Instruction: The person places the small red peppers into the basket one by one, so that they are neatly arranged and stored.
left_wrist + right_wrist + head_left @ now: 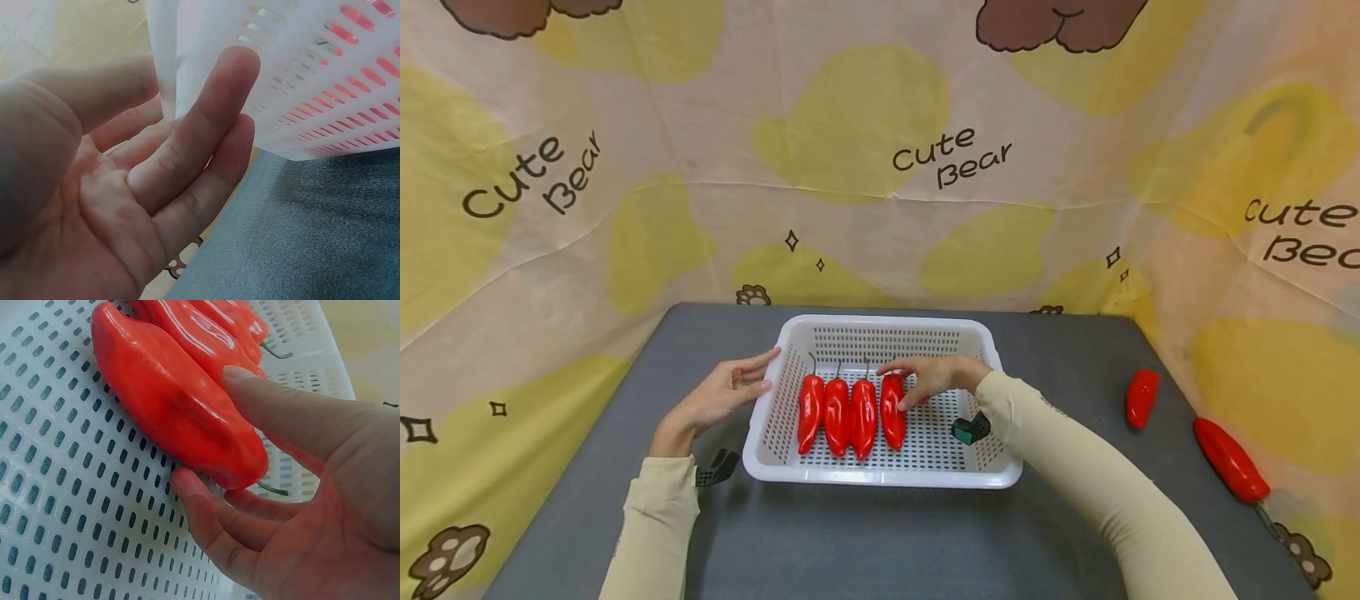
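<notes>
- Right hand [934, 375]: fingers curl about the rightmost red pepper [892, 425], a digit on each side; how firmly they pinch I cannot tell.
- That pepper lies in the white basket [883, 477], stem toward the far side, near the right of a row of four.
- Left hand [722, 392]: fingers relaxed and slightly bent, tips touching the basket's left rim from outside.
- What could go wrong: the pepper's glossy skin might slip from a light hold; fingers working on its left side could nudge the other three peppers [837, 417], which lie close by.
- A push by the right hand could slide the basket, since the left only seems to touch it lightly.
- The right wrist camera [972, 429] sits low inside the basket's right end and might knock its wall.
- Farther right on the grey table [880, 542] are a short red pepper [1141, 398] and a longer stemmed one [1232, 467]; the basket's right wall and right sleeve [1097, 475] stand between.
</notes>
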Tool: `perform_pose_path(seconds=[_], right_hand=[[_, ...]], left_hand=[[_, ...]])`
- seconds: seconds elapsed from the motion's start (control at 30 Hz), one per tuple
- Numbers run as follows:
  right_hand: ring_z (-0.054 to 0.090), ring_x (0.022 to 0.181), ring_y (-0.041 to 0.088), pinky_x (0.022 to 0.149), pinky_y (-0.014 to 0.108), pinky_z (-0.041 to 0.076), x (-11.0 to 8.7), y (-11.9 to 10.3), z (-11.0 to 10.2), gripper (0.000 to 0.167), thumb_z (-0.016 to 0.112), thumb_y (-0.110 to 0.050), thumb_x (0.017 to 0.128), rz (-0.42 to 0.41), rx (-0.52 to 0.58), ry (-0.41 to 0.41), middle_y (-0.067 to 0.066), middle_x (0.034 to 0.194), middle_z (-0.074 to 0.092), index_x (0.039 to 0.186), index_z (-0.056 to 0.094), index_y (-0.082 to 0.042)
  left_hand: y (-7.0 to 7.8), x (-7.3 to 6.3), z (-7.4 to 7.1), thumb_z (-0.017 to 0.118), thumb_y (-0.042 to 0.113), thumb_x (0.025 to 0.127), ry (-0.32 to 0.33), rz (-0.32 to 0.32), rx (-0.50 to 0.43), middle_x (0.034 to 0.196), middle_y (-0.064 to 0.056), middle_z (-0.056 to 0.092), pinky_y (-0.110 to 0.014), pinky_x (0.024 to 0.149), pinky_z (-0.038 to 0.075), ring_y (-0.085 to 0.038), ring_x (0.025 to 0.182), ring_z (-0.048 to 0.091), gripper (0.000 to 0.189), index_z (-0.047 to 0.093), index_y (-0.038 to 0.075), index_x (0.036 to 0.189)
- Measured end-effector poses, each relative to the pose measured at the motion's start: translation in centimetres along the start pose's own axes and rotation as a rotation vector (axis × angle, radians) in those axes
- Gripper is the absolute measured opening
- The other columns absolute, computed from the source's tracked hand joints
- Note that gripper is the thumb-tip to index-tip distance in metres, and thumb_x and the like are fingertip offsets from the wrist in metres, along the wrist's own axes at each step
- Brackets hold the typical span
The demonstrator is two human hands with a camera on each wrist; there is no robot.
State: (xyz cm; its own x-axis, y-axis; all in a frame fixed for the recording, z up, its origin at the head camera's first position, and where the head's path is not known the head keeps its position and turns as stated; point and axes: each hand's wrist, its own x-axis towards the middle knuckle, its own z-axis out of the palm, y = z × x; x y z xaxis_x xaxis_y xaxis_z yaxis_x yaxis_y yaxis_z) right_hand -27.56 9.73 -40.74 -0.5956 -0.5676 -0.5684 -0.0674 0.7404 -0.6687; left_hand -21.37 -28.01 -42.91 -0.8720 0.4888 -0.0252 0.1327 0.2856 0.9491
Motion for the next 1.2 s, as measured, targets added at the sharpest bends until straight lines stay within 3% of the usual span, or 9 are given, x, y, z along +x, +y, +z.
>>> perform_pose_path(seconds=[0.4, 0.6, 0.93, 1.2], right_hand=[[0.049, 0.129, 0.031, 0.098, 0.041, 0.057, -0.3, -0.1, -0.7, 0.077, 0.077, -0.025, 0.088, -0.003, -0.004, 0.043, 0.018, 0.154, 0.039, 0.155, 0.039, -0.024], [0.056, 0.122, 0.032, 0.102, 0.047, 0.054, -1.1, -0.1, -1.6, 0.074, 0.071, -0.032, 0.092, -0.004, 0.007, 0.07, 0.02, 0.158, 0.036, 0.156, 0.036, -0.02], [0.059, 0.124, 0.036, 0.107, 0.052, 0.05, -3.3, 0.1, -2.5, 0.068, 0.063, -0.037, 0.099, -0.07, 0.023, 0.124, 0.019, 0.159, 0.036, 0.158, 0.034, -0.02], [0.058, 0.125, 0.043, 0.109, 0.059, 0.046, -5.5, 0.6, -3.0, 0.062, 0.056, -0.031, 0.103, -0.204, 0.094, 0.187, 0.025, 0.159, 0.037, 0.157, 0.032, -0.012]], left_hand=[[0.1, 0.1, -0.2, 0.062, 0.012, 0.1, 0.0, -0.006, -0.003, 0.156, -0.029, 0.039, -0.036, 0.092, 0.06, -0.005, 0.116, 0.066, 0.068, 0.029, 0.002, 0.158], [0.2, 0.3, -0.1, 0.063, 0.013, 0.1, -0.003, -0.009, -0.003, 0.156, -0.028, 0.039, -0.042, 0.093, 0.059, -0.006, 0.116, 0.066, 0.068, 0.029, 0.003, 0.158], [-0.1, 0.4, -0.1, 0.061, 0.01, 0.101, -0.008, 0.001, -0.025, 0.158, -0.028, 0.035, -0.029, 0.092, 0.058, 0.004, 0.115, 0.062, 0.067, 0.027, 0.0, 0.158], [-0.1, 0.1, 0.1, 0.061, 0.011, 0.101, -0.003, 0.001, -0.024, 0.157, -0.028, 0.036, -0.033, 0.093, 0.059, 0.001, 0.114, 0.064, 0.067, 0.028, 0.0, 0.158]])
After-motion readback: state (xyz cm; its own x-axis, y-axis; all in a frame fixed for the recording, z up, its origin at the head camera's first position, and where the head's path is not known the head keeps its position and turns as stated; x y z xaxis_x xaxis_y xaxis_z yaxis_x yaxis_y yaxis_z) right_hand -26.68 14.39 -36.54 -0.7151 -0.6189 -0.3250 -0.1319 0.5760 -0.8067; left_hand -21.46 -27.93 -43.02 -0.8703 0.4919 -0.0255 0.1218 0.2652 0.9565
